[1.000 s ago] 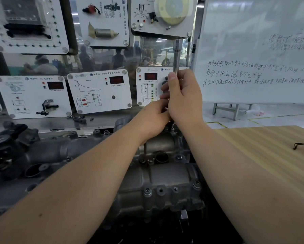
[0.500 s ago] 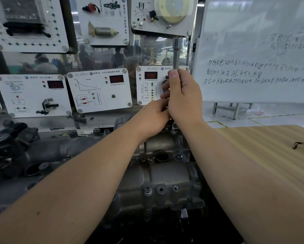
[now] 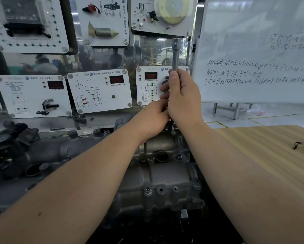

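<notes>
Lower end of the metal rod (image 3: 175, 55) hidden inside right hand (image 3: 183, 98)

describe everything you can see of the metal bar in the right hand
The metal bar is a slim, round, grey shaft, steel by its look, with a slightly thicker top end. It stands nearly upright. The right hand grips its middle, thumb laid up along it. The left hand sits just below; the lower end runs down toward the engine casing, tip hidden.
</notes>
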`<state>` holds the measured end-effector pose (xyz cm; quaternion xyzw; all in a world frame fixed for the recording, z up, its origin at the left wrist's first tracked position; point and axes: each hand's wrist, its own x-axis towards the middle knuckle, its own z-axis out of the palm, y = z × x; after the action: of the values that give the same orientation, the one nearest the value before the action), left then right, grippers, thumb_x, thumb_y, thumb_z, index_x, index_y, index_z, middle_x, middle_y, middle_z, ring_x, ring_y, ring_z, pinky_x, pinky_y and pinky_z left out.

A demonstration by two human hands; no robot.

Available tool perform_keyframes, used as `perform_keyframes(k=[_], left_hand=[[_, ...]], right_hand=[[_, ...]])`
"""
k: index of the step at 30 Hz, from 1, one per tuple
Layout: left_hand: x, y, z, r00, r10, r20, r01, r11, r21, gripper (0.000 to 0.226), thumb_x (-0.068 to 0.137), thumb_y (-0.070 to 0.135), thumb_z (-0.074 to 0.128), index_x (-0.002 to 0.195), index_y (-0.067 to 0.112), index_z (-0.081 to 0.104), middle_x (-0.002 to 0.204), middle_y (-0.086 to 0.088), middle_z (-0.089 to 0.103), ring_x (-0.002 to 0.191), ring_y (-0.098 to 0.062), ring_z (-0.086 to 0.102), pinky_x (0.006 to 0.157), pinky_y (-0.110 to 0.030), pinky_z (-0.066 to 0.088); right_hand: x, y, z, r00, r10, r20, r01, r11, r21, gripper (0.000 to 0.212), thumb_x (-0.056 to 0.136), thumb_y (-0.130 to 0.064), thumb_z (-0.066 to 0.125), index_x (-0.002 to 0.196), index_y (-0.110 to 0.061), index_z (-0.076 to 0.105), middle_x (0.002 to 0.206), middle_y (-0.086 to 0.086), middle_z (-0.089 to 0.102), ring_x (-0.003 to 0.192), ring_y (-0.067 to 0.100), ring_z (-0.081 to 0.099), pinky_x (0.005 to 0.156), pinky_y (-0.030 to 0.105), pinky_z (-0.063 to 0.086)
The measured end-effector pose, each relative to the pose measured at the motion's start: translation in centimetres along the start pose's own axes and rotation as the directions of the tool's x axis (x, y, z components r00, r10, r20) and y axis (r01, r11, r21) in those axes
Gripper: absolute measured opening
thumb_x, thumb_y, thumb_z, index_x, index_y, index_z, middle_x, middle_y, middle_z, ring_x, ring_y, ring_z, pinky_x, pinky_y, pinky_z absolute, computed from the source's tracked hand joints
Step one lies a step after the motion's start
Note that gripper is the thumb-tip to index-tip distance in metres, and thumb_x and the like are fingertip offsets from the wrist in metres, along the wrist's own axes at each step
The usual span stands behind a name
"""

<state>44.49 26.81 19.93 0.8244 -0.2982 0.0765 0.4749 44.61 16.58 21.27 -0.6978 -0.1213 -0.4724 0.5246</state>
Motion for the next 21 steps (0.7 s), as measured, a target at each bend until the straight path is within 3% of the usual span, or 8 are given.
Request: perform_keyframes(k=[5, 9, 15, 19, 21], left_hand=[[0.07, 0.03, -0.01, 1.0, 0.015, -0.001, -0.015, 0.999, 0.043, 0.019, 0.102, 0.014, 0.049, 0.107, 0.014, 0.067, 0.102, -0.012, 0.073, 0.101, -0.031, 0.068, 0.095, -0.054, 0.053], [0.09, -0.07, 0.0, 1.0, 0.012, -0.002, -0.012, 1.0, 0.028, 0.019, 0.101, 0.013, 0.05, 0.104, 0.014, 0.069, 0.1, -0.013, 0.074, 0.101, -0.033, 0.068, 0.096, -0.056, 0.053], [0.13, -0.04, -0.02, 1.0, -0.001, 0.002, 0.001, 1.0, 0.029, 0.022, 0.103, 0.016, 0.049, 0.104, 0.016, 0.07, 0.101, -0.011, 0.075, 0.103, -0.031, 0.069, 0.098, -0.056, 0.052], [0.14, -0.07, -0.06, 0.999, 0.027, -0.018, -0.025, 0.998, 0.058, 0.018, 0.102, 0.015, 0.051, 0.105, 0.014, 0.069, 0.099, -0.011, 0.074, 0.099, -0.03, 0.068, 0.093, -0.053, 0.054], [0.15, -0.08, -0.03, 0.999, 0.034, -0.028, -0.032, 0.997, 0.065, 0.017, 0.101, 0.014, 0.052, 0.105, 0.015, 0.068, 0.098, -0.011, 0.074, 0.098, -0.03, 0.068, 0.091, -0.052, 0.054]], right_hand=[[0.12, 0.09, -0.2, 1.0, 0.022, 0.011, -0.022, 1.0, 0.011, 0.012, 0.105, -0.031, 0.05, 0.094, -0.03, 0.054, 0.074, -0.008, 0.067, 0.071, 0.003, 0.065, 0.065, 0.017, 0.049], [0.03, 0.04, -0.19, 1.0, 0.009, 0.01, -0.009, 1.0, 0.006, 0.023, 0.108, -0.026, 0.044, 0.086, -0.027, 0.05, 0.067, -0.009, 0.064, 0.064, -0.002, 0.062, 0.058, 0.009, 0.043], [0.13, 0.16, 0.07, 0.999, 0.033, 0.021, -0.034, 0.999, 0.02, 0.027, 0.108, -0.03, 0.039, 0.084, -0.028, 0.05, 0.07, -0.012, 0.068, 0.055, 0.002, 0.06, 0.06, 0.022, 0.048], [0.12, 0.31, -0.12, 0.998, 0.056, 0.014, -0.056, 0.997, 0.052, 0.017, 0.104, -0.035, 0.051, 0.115, -0.022, 0.055, 0.078, -0.01, 0.072, 0.064, 0.001, 0.067, 0.063, 0.015, 0.05], [0.14, 0.35, -0.24, 0.999, 0.045, 0.013, -0.045, 0.998, 0.037, 0.007, 0.104, -0.031, 0.052, 0.103, -0.026, 0.057, 0.077, -0.01, 0.072, 0.062, 0.0, 0.067, 0.059, 0.008, 0.046]])
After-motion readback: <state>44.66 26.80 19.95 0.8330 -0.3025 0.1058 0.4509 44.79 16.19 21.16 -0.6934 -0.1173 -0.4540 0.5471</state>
